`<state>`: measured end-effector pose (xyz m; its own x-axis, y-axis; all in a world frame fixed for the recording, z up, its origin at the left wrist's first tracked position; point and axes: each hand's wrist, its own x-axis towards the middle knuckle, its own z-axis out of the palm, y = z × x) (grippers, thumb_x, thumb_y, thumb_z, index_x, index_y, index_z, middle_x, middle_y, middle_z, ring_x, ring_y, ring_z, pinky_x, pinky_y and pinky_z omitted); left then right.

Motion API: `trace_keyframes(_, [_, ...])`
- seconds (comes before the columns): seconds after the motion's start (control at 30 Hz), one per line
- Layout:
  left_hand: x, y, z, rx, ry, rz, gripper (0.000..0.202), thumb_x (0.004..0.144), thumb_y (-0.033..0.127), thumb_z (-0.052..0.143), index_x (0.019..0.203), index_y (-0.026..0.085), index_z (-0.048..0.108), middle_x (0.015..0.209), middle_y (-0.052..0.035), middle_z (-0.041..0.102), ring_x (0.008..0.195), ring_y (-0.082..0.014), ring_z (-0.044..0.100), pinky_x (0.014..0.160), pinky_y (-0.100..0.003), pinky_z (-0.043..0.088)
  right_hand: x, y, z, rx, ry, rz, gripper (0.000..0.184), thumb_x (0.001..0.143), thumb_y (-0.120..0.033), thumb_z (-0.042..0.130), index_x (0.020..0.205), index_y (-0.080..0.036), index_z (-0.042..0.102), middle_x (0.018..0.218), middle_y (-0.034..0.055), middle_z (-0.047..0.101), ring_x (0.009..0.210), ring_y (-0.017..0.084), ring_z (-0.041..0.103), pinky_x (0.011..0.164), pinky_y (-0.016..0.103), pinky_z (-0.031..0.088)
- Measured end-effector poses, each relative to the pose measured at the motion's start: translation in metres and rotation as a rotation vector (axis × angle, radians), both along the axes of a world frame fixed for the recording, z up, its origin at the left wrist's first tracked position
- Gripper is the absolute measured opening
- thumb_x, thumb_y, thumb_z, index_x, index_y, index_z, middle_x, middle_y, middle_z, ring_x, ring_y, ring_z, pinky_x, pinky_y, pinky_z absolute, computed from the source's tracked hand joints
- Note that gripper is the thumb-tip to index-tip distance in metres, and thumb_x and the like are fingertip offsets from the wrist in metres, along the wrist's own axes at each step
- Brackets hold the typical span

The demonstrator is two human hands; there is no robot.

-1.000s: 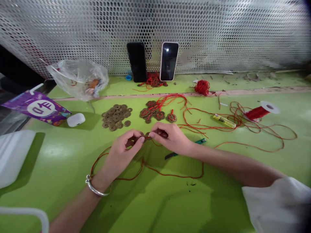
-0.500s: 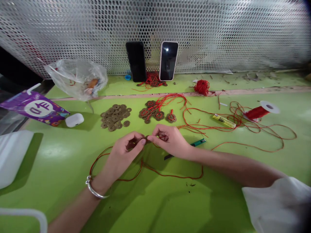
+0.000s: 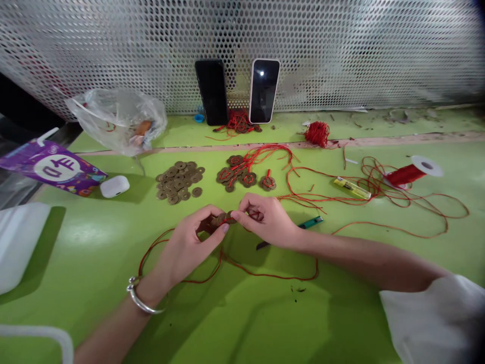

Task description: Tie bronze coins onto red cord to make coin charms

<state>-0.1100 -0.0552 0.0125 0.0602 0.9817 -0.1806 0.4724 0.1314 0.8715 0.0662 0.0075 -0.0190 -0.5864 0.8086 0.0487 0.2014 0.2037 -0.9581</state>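
Between my two hands is a small cluster of bronze-coloured coins (image 3: 219, 220) with red cord across it. My left hand (image 3: 193, 237) is closed around the left side of the cluster, thumb underneath. My right hand (image 3: 269, 220) pinches the right edge of it, with more cord partly hidden in its curled fingers. A long red cord (image 3: 261, 274) loops over the green table below the hands. Beyond them lie a pile of loose coins (image 3: 178, 179), several coin clusters tied with red cord (image 3: 237, 174) and one single tied cluster (image 3: 268, 182).
A green-handled cutter (image 3: 311, 222) lies partly under my right forearm. To the right are a yellow lighter (image 3: 352, 187) and a spool of red cord (image 3: 407, 174). Two phones (image 3: 212, 93) lean on the perforated panel. A purple drink carton (image 3: 56, 167) and white case (image 3: 114, 186) are at left.
My left thumb has shifted down off the coins, so more of the cluster and its red cord shows. My right hand keeps its pinch. The view has moved slightly.
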Motion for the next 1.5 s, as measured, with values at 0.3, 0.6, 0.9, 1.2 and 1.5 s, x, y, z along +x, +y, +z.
trace_keyframes(0.3, [-0.0016,-0.0014,-0.0004,-0.026,0.021,-0.001,0.022,0.084,0.041,0.056,0.087,0.019,0.058,0.072,0.0007,0.055,0.067,-0.0146,0.049,0.057,-0.026,0.039,0.0009,0.0011,-0.0018,-0.002,-0.002,0.004,0.028,0.083,-0.043,0.061,0.075,-0.018,0.051,0.052,-0.0061,0.042,0.045,0.007,0.034,0.044,0.021,0.026])
trace_keyframes(0.6, [0.0004,-0.0024,0.0012,0.029,0.051,-0.015,0.025,0.087,0.042,0.054,0.082,0.019,0.058,0.071,0.0008,0.057,0.064,-0.0134,0.049,0.055,-0.025,0.037,0.0009,-0.0020,0.0014,0.060,-0.043,0.026,0.027,0.086,-0.041,0.057,0.076,-0.016,0.054,0.054,-0.0062,0.040,0.047,0.006,0.034,0.045,0.020,0.026])
trace_keyframes(0.9, [0.0010,-0.0035,0.0021,0.072,0.115,-0.031,0.022,0.088,0.039,0.053,0.078,0.019,0.058,0.068,0.0022,0.056,0.062,-0.0124,0.049,0.053,-0.024,0.038,0.0005,0.0018,0.0036,0.183,-0.133,0.212,0.027,0.093,-0.036,0.047,0.075,-0.016,0.051,0.055,-0.0059,0.039,0.049,0.006,0.034,0.049,0.020,0.026])
trace_keyframes(1.2, [-0.0014,-0.0048,-0.0023,0.242,0.173,0.002,0.028,0.083,0.032,0.064,0.109,0.026,0.058,0.083,0.0039,0.068,0.073,-0.0125,0.063,0.065,-0.023,0.052,0.0018,0.0061,0.0046,0.153,-0.001,0.230,0.030,0.094,-0.030,0.043,0.067,-0.018,0.040,0.059,-0.0045,0.036,0.053,0.007,0.033,0.050,0.020,0.026])
trace_keyframes(1.5, [-0.0041,-0.0083,-0.0055,0.575,0.416,-0.015,0.023,0.085,0.025,0.065,0.108,0.026,0.060,0.088,0.0047,0.070,0.069,-0.0099,0.064,0.069,-0.022,0.055,0.0023,0.0067,0.0063,0.147,0.031,0.223,0.032,0.094,-0.031,0.041,0.065,-0.018,0.036,0.059,-0.0046,0.032,0.053,0.007,0.030,0.050,0.021,0.026])
